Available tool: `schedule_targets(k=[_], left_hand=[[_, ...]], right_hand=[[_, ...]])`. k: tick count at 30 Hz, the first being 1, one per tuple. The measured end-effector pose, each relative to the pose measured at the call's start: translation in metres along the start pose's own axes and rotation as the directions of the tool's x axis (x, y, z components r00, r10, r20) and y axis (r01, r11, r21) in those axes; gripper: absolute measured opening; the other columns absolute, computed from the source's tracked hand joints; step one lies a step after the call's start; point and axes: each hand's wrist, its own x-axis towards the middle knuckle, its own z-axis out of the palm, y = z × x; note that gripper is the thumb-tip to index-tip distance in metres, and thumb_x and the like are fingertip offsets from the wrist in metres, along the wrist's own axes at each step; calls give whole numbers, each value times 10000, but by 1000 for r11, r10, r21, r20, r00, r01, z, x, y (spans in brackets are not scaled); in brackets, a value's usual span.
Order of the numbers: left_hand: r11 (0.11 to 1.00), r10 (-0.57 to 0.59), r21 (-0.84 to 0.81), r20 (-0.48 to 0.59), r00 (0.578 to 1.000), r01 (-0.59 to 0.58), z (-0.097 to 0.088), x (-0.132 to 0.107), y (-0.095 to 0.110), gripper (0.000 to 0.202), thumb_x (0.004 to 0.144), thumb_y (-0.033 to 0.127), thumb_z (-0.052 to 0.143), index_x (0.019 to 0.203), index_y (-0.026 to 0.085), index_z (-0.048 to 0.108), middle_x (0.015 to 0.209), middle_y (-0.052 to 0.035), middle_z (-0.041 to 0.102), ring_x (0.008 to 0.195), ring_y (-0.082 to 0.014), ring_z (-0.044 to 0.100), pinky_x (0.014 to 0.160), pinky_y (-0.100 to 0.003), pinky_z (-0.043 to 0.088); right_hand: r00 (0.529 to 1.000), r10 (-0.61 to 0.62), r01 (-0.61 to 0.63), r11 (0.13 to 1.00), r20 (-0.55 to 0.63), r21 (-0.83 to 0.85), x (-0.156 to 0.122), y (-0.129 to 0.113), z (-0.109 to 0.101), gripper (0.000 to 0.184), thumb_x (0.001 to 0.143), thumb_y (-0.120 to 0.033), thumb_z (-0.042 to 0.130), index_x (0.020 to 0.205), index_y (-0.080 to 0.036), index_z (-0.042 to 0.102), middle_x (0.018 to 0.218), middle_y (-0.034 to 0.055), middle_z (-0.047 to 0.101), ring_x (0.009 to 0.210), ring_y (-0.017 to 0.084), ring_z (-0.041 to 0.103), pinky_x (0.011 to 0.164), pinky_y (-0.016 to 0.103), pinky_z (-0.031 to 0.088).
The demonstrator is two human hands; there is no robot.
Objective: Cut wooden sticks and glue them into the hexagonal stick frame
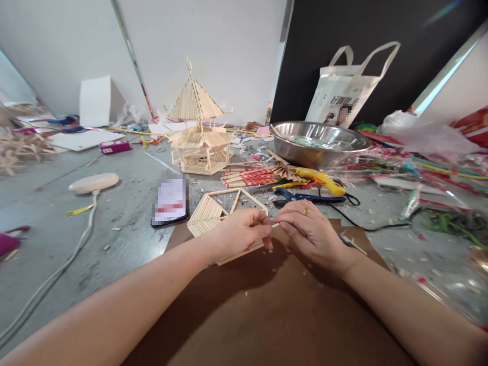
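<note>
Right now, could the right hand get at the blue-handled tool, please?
Probably yes: the blue-handled tool lies just beyond the right hand, nothing visible between, though that hand holds a small stick.

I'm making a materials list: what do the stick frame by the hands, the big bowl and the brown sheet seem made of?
Stick frame: probably bare wood, matt, judging by its pale, unpainted strips.
Bowl: metal, likely stainless steel, polished, given silvery reflections.
Brown sheet: dull, smooth-looking; perhaps heavy paper or card, though leather is possible.

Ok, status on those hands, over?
Left hand and right hand pinching thin wooden stick. Partly slatted wooden frame part-hidden by left hand. Yellow glue gun beyond right hand.
</note>
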Motion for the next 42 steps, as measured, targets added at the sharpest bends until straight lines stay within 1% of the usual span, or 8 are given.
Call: schedule_targets(k=[3,6,9,13,19,23,35,42], left_hand=[[989,4,147,-2,1000,-4,-4,0,2,209,747,327,405,771,145,506,719,-14,615,578,-75,479,507,-179,354],[945,25,326,-30,999,-14,-10,0,5,231,715,343,443,716,142,558,690,-2,609,619,-89,502,571,-192,366],[871,11,491,-81,997,30,-19,-1,6,266,687,382,466,705,147,590,641,9,591,593,-96,493,544,-199,350],[792,-52,600,-110,993,108,-31,-1,1,281,648,415,492,686,165,615,597,14,584,556,-100,493,500,-200,325],[761,-86,640,-70,994,111,-34,0,-5,241,606,385,539,667,172,635,589,10,597,527,-91,485,486,-194,308],[738,-104,664,-65,992,121,-33,0,-5,255,614,388,533,651,160,642,541,4,578,494,-89,459,473,-199,297],[738,-117,665,-36,992,111,-36,1,-10,259,623,378,516,620,152,641,458,27,483,451,-72,407,450,-189,274],[737,-128,667,-23,992,111,-36,1,-12,261,628,377,510,668,158,646,519,13,543,485,-81,441,463,-190,288]], right_hand=[[1000,-8,8,1000,10,28,1,-4,2,85,744,-161,460,791,-183,527,759,28,557,778,127,468,735,295,369],[1000,4,-4,1000,20,22,1,-5,6,74,748,-172,454,771,-186,523,742,30,556,768,133,472,721,296,377],[999,31,-31,1000,23,4,1,-6,9,98,763,-182,426,800,-191,516,774,38,566,784,144,484,722,306,383],[996,61,-57,997,63,-55,0,-2,12,160,769,-206,411,898,-189,505,845,52,576,831,160,490,737,319,384],[987,38,-19,992,154,-124,-4,4,15,151,763,-223,422,852,-188,539,856,46,584,852,163,484,779,322,358],[985,27,-3,990,171,-140,-3,4,15,151,766,-222,418,845,-188,543,852,43,585,847,160,481,778,319,356],[973,32,8,985,228,-170,-3,5,16,171,775,-241,403,837,-185,552,873,47,582,865,167,478,779,326,346],[973,28,10,986,229,-164,-3,6,17,184,782,-237,390,843,-187,556,879,57,581,866,172,484,778,341,346]])
